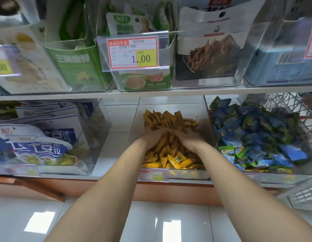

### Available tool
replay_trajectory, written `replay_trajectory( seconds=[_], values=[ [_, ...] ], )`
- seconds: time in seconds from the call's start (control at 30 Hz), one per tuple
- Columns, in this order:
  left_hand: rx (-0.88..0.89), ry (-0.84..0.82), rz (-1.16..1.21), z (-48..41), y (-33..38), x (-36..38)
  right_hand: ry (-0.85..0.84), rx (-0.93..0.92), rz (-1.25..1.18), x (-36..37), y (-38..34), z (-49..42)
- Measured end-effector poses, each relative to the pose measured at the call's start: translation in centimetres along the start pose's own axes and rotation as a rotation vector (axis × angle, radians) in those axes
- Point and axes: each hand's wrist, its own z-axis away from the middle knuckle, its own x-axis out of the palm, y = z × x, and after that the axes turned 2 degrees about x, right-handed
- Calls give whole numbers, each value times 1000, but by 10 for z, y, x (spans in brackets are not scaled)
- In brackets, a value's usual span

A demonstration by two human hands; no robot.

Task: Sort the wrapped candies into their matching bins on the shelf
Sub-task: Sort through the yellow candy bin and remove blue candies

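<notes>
A clear bin [171, 176] in the middle of the lower shelf holds a heap of yellow wrapped candies [176, 160]. Both my hands are plunged into that heap. My left hand [152, 136] and my right hand [185, 137] sit side by side, fingers curled down into the candies and mostly buried. To the right, a second clear bin [211, 119] is filled with blue and green wrapped candies [253, 135].
A clear bin of blue-and-white snack bags [40, 142] stands at the lower left. The upper shelf carries boxed snacks behind a price tag [133, 53]. A grey plastic basket [303, 198] is at the lower right edge. Glossy white floor tiles lie below.
</notes>
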Motion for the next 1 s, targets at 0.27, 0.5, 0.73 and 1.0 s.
replay_trajectory(
  seconds=[0.27,0.5,0.73,1.0],
  values=[
    [-14,10,225,-9,-16,0,-56,-6,-285,10,-4,8],
    [-119,-1,262,-5,-17,9,-67,14,-247,12,3,7],
    [-199,-100,680,-8,-19,5,-113,44,-532,2,1,-1],
    [6,-201,1009,0,14,-1,-193,-68,-742,-33,-29,4]
  ],
)
